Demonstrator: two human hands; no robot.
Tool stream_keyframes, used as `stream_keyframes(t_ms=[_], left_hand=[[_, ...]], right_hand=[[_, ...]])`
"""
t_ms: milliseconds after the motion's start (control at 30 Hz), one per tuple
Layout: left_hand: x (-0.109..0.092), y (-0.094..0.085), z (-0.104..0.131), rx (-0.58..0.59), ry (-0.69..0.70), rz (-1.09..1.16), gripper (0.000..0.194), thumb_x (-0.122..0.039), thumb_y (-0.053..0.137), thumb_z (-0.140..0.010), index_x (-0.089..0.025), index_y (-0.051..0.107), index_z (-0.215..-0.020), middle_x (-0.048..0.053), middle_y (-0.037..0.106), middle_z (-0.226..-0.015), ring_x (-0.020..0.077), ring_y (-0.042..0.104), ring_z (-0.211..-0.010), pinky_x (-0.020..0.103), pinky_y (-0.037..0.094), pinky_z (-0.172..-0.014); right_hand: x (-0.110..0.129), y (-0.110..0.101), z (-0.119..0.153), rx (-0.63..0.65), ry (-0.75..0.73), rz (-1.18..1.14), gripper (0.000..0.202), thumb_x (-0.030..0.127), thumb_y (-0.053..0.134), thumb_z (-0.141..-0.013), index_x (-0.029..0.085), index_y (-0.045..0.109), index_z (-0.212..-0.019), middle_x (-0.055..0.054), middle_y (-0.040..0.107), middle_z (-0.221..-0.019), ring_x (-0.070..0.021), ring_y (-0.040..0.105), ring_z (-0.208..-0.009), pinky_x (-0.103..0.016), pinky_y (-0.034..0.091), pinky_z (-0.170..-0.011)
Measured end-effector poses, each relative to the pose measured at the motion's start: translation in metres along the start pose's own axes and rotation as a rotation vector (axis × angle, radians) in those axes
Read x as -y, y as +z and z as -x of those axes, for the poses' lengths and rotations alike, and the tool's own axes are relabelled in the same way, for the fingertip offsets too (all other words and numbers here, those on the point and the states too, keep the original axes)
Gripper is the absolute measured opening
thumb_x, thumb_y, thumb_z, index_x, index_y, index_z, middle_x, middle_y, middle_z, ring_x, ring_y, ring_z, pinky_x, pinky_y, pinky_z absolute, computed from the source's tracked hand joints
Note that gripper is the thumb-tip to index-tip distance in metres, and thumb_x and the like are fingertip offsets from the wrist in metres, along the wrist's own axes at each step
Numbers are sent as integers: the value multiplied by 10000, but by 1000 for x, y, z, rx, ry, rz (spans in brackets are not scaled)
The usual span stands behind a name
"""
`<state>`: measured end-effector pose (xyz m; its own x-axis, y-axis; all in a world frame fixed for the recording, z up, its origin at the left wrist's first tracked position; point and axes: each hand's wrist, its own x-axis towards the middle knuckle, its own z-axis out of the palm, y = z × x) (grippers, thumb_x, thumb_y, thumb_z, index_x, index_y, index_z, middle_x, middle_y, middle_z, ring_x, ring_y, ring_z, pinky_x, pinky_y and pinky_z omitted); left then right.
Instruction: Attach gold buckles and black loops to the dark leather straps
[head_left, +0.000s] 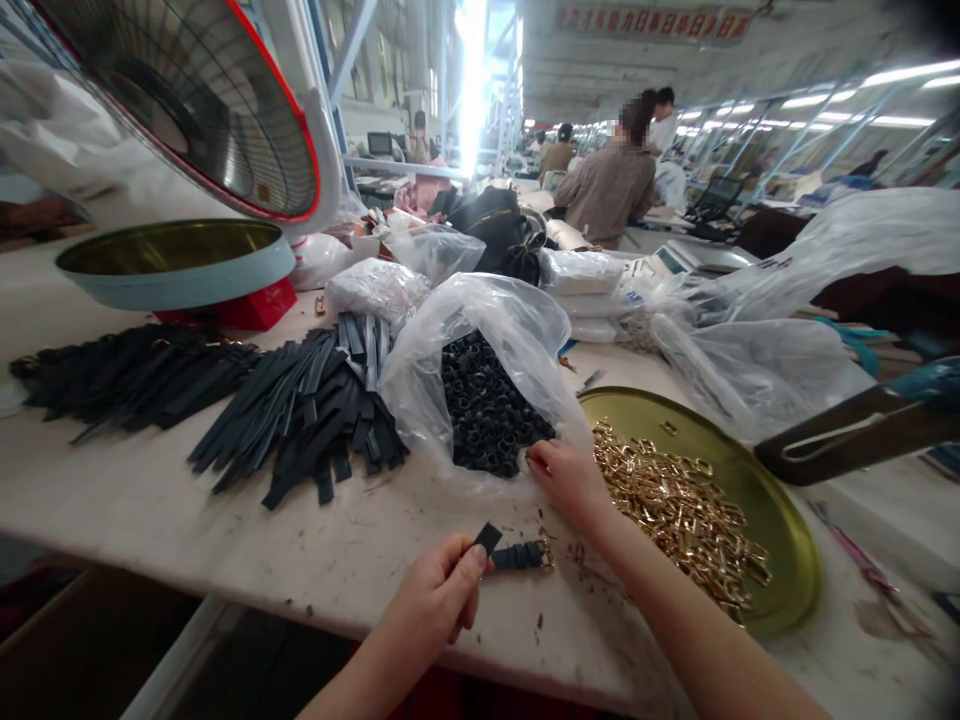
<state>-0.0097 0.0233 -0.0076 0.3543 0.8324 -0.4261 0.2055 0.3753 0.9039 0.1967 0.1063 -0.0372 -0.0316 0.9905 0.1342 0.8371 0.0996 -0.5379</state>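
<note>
My left hand [446, 585] is closed on a dark strap [517, 556] above the front of the table. One cut end of the strap sticks up past the thumb. The other end carries a gold buckle [547, 553] and dark loops. At the lower right edge of a clear plastic bag [412, 390], the fingertips of my right hand [566, 480] are pinched together; what they hold, if anything, I cannot make out. Small black loops [487, 415] fill the open bag. To the right, gold buckles [675, 500] are heaped on a round gold tray [799, 575].
Loose dark straps [300, 400] lie in a pile left of the bag, with more straps [142, 375] farther left. A scale with a round pan [180, 285] and a red-rimmed fan [202, 100] stand behind. A dark metal bar [847, 430] juts over the tray. A person [611, 190] is farther back.
</note>
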Motion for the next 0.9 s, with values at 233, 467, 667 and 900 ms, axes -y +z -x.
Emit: stream_keyframes(t_ms=[233,467,667,900], left_hand=[[-16,14,1,-18,91,28,313,-460,388,-806,-165,477,-753,-83,396,-416,61,300,-340,170,233,-350],[-8,29,30,-2,170,-113,273,-388,386,-831,-164,517,-748,-79,389,-427,82,348,-391,195,267,-420],[-10,29,51,-27,291,-431,262,-321,394,-836,-171,542,-679,-27,507,-595,130,469,-596,228,323,-560],[-8,28,70,8,239,-309,330,-120,386,-766,-171,388,-1093,-39,566,-686,130,507,-633,243,386,-650]], right_hand=[[42,-18,75,116,160,-932,240,424,615,-728,192,552,-731,13,560,-662,-135,511,-622,-255,404,-599],[64,-21,112,57,310,-1176,264,407,706,-649,184,597,-738,29,567,-609,-113,492,-565,-251,393,-580],[68,-19,136,135,271,-1150,218,344,730,-618,184,631,-727,22,595,-645,-119,517,-606,-250,405,-605],[76,-22,152,263,360,-1276,248,366,710,-659,183,628,-804,30,594,-642,-107,525,-609,-242,424,-628]])
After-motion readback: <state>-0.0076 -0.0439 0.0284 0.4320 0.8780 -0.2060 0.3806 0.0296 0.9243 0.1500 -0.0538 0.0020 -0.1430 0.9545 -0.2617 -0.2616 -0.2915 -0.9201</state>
